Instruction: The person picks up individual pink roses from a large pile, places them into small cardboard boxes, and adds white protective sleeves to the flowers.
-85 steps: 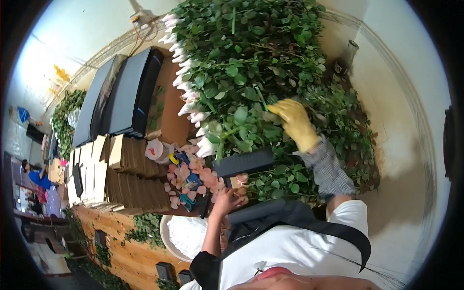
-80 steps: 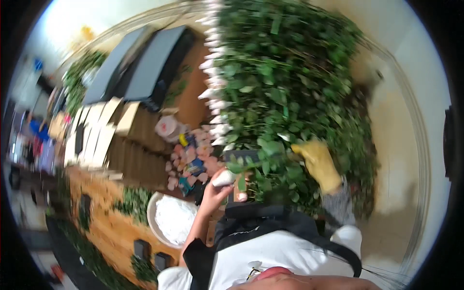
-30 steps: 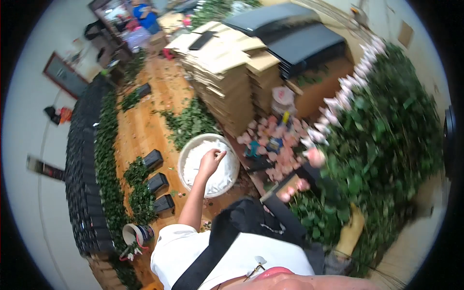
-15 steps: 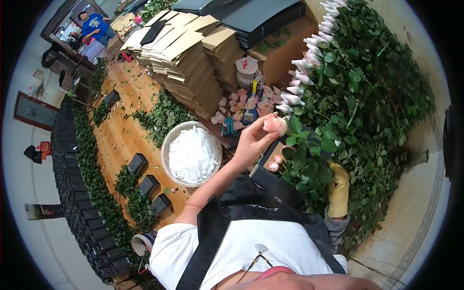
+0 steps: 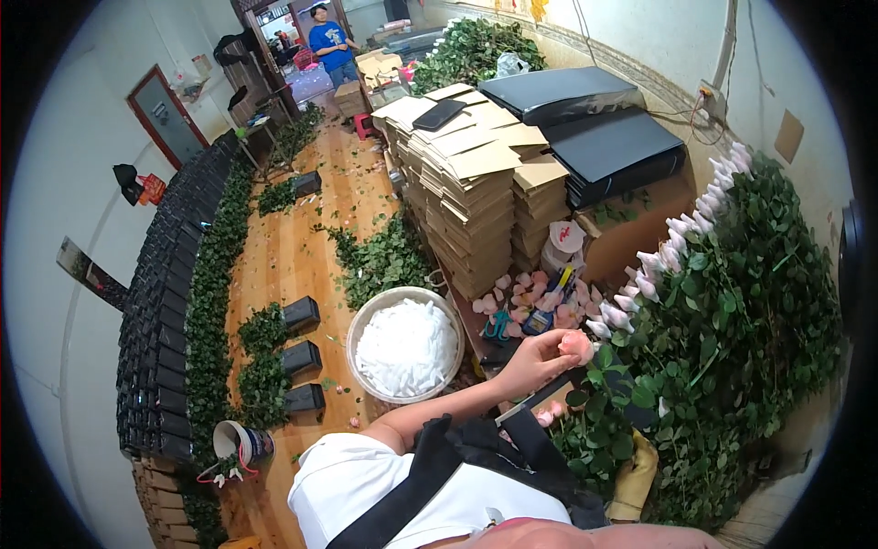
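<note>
Wooden floor (image 5: pixel 274 265) | red-printed container (image 5: pixel 564 243) | left hand (image 5: pixel 535 368) pinches pink rose (image 5: pixel 575 346) — gloved right hand (image 5: pixel 635 468) at leaves (image 5: pixel 594 441), grip unclear

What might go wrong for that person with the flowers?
The left hand has its bare fingers on the pink rose, so a hard squeeze might bruise the bloom or pull petals off.

The left arm appears close to the white-filled tub in this view; it might bump it if they are really that near.

The cardboard stack looks uneven, so a knock could perhaps slide sheets off.
</note>
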A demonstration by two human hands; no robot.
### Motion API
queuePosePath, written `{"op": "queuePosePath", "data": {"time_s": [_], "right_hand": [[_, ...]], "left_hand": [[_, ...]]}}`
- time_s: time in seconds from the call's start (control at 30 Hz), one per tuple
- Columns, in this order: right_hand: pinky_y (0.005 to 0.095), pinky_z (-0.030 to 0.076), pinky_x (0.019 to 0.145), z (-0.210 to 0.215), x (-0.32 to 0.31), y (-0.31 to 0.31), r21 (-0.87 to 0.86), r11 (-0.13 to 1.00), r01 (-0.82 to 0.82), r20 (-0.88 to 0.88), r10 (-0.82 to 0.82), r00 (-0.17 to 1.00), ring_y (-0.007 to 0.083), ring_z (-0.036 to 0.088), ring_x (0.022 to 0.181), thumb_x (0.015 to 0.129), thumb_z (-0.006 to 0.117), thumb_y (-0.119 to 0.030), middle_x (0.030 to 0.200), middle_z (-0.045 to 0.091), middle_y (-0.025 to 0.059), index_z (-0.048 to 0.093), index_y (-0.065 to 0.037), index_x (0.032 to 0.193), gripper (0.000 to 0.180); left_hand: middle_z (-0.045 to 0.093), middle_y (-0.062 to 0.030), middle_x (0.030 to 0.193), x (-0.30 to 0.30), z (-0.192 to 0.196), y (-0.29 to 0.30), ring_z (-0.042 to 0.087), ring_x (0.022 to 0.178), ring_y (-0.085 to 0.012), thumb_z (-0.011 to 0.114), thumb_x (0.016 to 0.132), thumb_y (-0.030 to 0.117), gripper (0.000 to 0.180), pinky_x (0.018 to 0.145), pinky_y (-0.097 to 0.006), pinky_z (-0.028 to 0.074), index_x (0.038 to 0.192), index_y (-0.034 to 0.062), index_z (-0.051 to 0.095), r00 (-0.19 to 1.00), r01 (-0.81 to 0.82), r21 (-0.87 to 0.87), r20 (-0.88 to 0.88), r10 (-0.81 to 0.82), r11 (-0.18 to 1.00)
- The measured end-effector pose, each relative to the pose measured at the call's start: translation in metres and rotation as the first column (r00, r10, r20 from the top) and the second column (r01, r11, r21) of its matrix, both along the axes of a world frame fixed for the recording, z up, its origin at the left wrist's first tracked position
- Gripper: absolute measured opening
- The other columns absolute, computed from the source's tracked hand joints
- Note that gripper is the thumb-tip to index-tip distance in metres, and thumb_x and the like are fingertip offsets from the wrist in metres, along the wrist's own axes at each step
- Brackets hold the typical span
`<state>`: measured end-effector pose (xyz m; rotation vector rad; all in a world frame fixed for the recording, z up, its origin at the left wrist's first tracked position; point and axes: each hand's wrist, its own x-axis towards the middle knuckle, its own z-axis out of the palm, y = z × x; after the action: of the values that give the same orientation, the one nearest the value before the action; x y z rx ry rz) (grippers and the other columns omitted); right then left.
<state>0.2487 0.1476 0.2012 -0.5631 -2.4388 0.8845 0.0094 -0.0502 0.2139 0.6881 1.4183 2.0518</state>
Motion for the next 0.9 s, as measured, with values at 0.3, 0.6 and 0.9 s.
{"op": "queuePosePath", "data": {"time_s": [0.3, 0.6, 0.9], "right_hand": [[0.0423, 0.053, 0.074, 0.01, -0.004, -0.005, 0.117, 0.993, -0.033, 0.025, 0.03, 0.999, 0.0387, 0.067, 0.08, 0.078, 0.052, 0.009, 0.084, 0.068, 0.0226, 0.07, 0.005, 0.108, 0.035], [0.051, 0.045, 0.096, -0.017, 0.042, -0.001, 0.159, 0.982, 0.106, 0.188, -0.136, 0.973, 0.046, 0.057, 0.109, 0.079, 0.048, 0.01, 0.117, 0.062, 0.0282, 0.068, -0.005, 0.119, 0.047], [0.0487, 0.047, 0.088, 0.031, 0.102, 0.006, 0.417, 0.813, 0.406, 0.228, -0.526, 0.82, 0.0419, 0.056, 0.1, 0.072, 0.049, 0.02, 0.1, 0.06, 0.0215, 0.064, -0.007, 0.125, 0.061]], "left_hand": [[0.065, -0.0011, 0.116, -0.01, -0.009, 0.003, 0.06, 0.105, -0.0079, 0.067, 0.098, 0.011, 0.035, 0.093, -0.027, 0.05, 0.13, -0.0013, 0.058, 0.999, 0.028, 0.023, 0.032, -0.029, 0.999], [0.064, 0.002, 0.109, -0.001, -0.024, 0.009, 0.06, 0.098, -0.0078, 0.068, 0.098, 0.013, 0.035, 0.087, -0.025, 0.05, 0.129, 0.0014, 0.058, 0.992, 0.101, -0.016, 0.078, -0.099, 0.995], [0.068, -0.0117, 0.115, -0.029, -0.06, 0.004, 0.064, 0.11, -0.0189, 0.055, 0.105, 0.011, 0.034, 0.097, -0.031, 0.05, 0.135, -0.0039, 0.053, 0.993, -0.012, -0.251, -0.115, -0.018, 0.968]]}}
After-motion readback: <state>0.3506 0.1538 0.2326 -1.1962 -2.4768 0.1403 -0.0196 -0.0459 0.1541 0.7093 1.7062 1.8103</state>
